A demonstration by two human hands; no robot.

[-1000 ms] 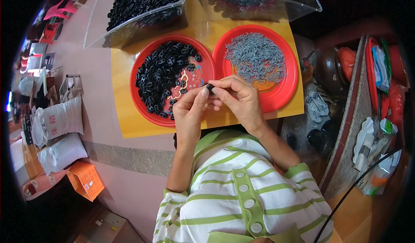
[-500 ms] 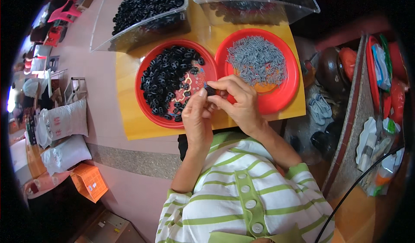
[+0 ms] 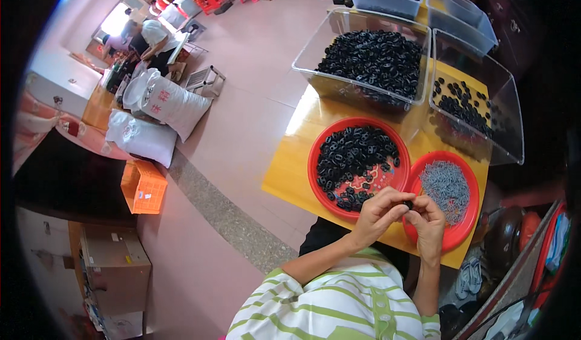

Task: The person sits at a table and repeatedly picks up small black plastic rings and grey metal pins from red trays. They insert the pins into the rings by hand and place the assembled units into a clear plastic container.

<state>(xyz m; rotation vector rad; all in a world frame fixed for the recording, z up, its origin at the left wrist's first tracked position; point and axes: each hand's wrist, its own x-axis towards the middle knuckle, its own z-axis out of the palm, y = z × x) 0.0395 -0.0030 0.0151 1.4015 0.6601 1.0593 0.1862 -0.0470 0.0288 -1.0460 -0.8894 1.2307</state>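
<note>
My left hand (image 3: 381, 214) and my right hand (image 3: 427, 224) meet over the table's near edge, fingertips pinched together around one small black plastic part (image 3: 408, 205). Most of that part is covered by my fingers. Left of them, a round red tray (image 3: 312, 173) carries a heap of black oval plastic pieces (image 3: 354, 152) with holes in them. A second red tray (image 3: 454, 240), lower right, bears a pile of thin grey screw-like pins (image 3: 446, 188). Whether a pin is between my fingers is too small to tell.
On the yellow table (image 3: 281, 173) stand a clear bin (image 3: 363, 89) full of black pieces and another clear bin (image 3: 514, 131) holding fewer. White sacks (image 3: 175, 107), an orange crate (image 3: 144, 187) and a cabinet (image 3: 115, 267) are at left. Another person (image 3: 158, 40) is farther back.
The view has swung left and up, so table and trays now appear farther right. My hands stay together on the small black part, now turned so my left fingers lie over it.
</note>
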